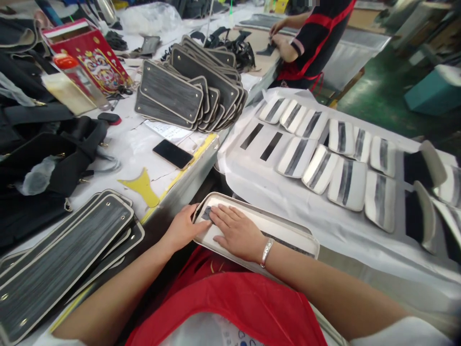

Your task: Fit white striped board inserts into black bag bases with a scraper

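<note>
Right hand (237, 233): flat, palm down, fingers extended and nearly together, fingertips at the dark grey strip (288, 244) along the white inner face of a long, shallow, pale-rimmed panel (273, 227). Left hand (183, 226): thumb inside the rim, other fingers outside, gripping the panel's left end. Panel lies before the red apron (230, 302), between two work surfaces. Left side: overlapping dark grey, pale-edged rectangular panels (68, 259), flat yellow forked piece (144, 186), black rectangular phone (173, 154). Right side: white-covered table (245, 173) bearing rows of pale rounded pieces with dark central bands (347, 185). Beyond: co-worker in black and red (324, 36).
</note>
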`<act>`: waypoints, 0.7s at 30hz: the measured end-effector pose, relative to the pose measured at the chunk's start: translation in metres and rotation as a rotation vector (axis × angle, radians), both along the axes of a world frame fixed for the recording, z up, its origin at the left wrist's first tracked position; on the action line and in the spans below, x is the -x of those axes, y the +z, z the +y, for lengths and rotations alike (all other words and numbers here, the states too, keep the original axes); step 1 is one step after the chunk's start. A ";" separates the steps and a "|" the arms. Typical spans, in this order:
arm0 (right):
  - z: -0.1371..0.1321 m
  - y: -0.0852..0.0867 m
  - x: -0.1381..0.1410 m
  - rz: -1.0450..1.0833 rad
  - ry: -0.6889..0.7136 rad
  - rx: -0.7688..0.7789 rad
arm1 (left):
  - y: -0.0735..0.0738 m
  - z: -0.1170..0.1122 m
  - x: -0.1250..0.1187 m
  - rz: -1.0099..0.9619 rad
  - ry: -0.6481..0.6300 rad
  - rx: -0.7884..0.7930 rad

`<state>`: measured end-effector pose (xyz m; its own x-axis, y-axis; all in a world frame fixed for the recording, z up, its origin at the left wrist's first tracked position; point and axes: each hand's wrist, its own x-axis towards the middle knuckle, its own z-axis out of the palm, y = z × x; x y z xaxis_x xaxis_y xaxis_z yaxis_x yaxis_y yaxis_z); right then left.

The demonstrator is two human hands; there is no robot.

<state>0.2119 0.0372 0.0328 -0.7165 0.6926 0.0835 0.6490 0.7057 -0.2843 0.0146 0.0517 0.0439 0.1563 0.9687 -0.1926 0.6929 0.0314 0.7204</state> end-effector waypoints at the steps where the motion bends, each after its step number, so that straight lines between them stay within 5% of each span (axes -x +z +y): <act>1: 0.001 0.000 0.000 0.000 -0.008 0.000 | -0.001 -0.001 0.002 -0.077 0.015 0.033; 5: 0.001 0.004 -0.001 -0.006 -0.007 0.001 | -0.003 0.001 0.009 -0.427 0.062 0.196; 13: -0.001 0.002 -0.001 0.003 -0.005 -0.023 | 0.016 0.029 0.012 0.207 -0.212 0.069; 21: 0.001 0.001 -0.002 0.016 -0.001 -0.037 | 0.021 0.045 0.018 0.284 -0.300 0.140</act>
